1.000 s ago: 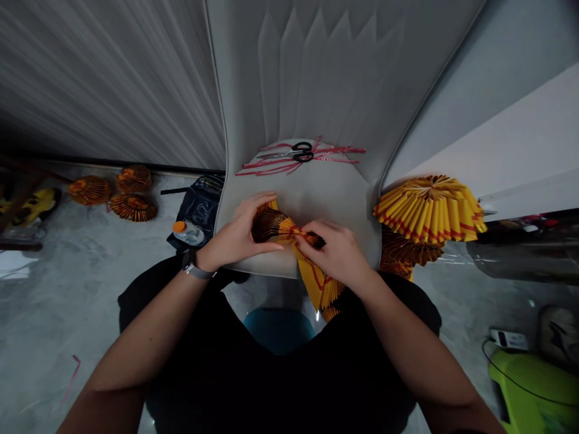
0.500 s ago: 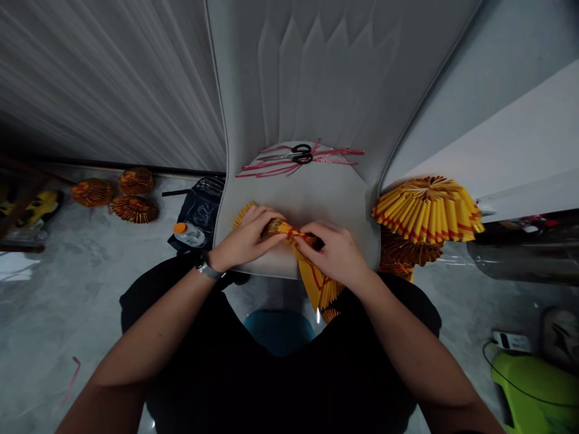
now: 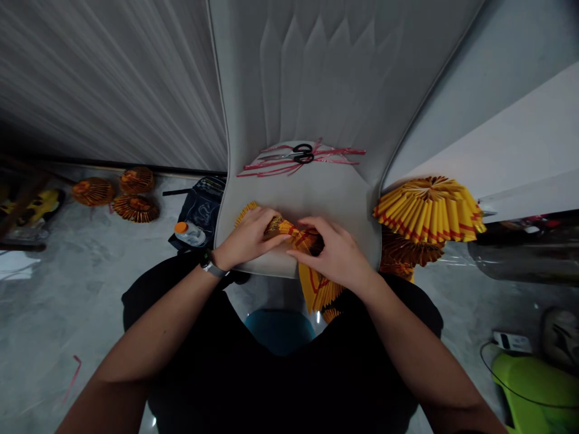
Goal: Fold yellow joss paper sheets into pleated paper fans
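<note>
Yellow pleated paper [image 3: 304, 236] with red stripes lies gathered between both hands, bunched across the front of a grey upholstered seat [image 3: 294, 196]. One pleated end sticks out past the left hand, and a longer fanned end hangs down over the seat's front edge towards the person's black shirt [image 3: 275, 386]. The left hand [image 3: 248, 236] sits on the gathered paper with its fingers together and curled over the pleats, clamping them against the seat. The right hand [image 3: 337, 250] cups the middle of the bundle, its fingers close together and slightly arched over the top, with the thumb reaching towards the left hand. A grey-strapped watch [image 3: 211, 269] circles the left wrist.

Further up the seat, black-handled scissors [image 3: 301, 154] lie on loose red strips [image 3: 337, 152], well apart from the hands. A large yellow-and-red pleated fan [image 3: 427, 211] stands just beside the seat's right edge, with darker fans [image 3: 409, 252] beneath it. On the concrete floor at left are 3 brown-orange pleated rounds [image 3: 136, 208], and nearer the seat are a dark pouch [image 3: 199, 205] and a bottle with an orange cap [image 3: 189, 235].
</note>
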The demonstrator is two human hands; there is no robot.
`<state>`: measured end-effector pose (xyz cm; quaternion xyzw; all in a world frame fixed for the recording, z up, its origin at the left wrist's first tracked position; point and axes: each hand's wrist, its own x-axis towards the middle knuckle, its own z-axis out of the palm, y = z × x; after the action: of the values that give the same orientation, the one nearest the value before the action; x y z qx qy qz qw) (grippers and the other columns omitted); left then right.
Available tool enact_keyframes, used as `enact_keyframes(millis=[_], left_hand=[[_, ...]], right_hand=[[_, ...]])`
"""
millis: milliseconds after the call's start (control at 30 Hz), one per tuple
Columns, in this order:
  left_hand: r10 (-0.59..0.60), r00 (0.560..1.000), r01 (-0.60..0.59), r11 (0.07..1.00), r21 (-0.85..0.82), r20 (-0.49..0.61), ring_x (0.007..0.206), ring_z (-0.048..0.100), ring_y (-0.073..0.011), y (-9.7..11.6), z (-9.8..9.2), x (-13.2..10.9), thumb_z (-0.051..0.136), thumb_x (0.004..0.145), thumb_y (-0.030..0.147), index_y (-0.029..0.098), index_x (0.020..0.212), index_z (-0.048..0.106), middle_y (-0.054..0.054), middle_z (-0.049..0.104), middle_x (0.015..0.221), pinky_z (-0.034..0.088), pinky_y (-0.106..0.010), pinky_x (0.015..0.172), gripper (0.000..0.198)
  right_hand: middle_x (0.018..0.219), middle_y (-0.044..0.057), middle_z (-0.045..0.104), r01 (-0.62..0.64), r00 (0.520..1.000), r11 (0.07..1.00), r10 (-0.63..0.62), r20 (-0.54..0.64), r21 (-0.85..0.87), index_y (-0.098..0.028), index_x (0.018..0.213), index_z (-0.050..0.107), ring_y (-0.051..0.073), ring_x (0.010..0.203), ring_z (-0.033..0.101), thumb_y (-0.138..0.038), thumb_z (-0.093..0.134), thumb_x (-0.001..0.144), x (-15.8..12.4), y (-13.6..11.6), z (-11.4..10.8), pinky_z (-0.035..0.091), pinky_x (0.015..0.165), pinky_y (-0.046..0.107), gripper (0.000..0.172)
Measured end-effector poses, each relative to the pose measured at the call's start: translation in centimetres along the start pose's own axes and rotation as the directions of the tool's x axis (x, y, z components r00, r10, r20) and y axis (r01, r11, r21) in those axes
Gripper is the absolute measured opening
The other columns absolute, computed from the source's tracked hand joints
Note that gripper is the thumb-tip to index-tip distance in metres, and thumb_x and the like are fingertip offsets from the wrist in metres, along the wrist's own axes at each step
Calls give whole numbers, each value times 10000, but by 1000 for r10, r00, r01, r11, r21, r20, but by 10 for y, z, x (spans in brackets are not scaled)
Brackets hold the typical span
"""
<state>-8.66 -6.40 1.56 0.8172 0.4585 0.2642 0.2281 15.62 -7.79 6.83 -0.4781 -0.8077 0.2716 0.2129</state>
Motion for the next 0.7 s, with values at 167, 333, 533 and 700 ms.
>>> enact_keyframes(millis=[167, 333, 533, 700], left_hand=[[-3, 1000, 3, 1000, 1, 5, 999, 635, -254, 1, -3, 2, 636, 1013, 541, 209, 1149, 629, -70, 692, 1044, 493, -393, 900, 359], [-38, 999, 37, 999, -14, -38, 875, 636, -218, 0, -2, 4, 610, 1033, 532, 216, 1001, 636, -48, 687, 932, 484, -342, 796, 318], [-162, 950, 181, 982, 46, -267, 744, 555, -188, -3, 3, 5, 671, 998, 508, 221, 921, 600, -8, 610, 816, 417, -316, 695, 305], [-261, 936, 269, 963, 4, -235, 727, 549, -185, -4, 8, 3, 685, 982, 469, 225, 918, 587, -9, 621, 818, 404, -313, 663, 271]], right_hand=[[1215, 121, 715, 99, 987, 995, -101, -127, -20, -251, 1330, 583, 339, 1122, 698, -584, 852, 805, -12, -5, -9, 557, 969, 513, 677], [1004, 93, 718, 211, 844, 963, -266, -465, -167, -239, 1061, 665, 271, 945, 693, -409, 808, 888, -29, -8, -12, 573, 838, 432, 282], [719, -16, 743, 224, 870, 963, -266, -414, -147, -232, 995, 725, 136, 602, 681, -241, 681, 993, -33, -3, -1, 509, 605, 275, 46], [865, 16, 817, 123, 930, 988, -147, -337, -93, -226, 985, 749, 150, 679, 739, -279, 630, 1013, -20, 9, 14, 531, 650, 277, 133]])
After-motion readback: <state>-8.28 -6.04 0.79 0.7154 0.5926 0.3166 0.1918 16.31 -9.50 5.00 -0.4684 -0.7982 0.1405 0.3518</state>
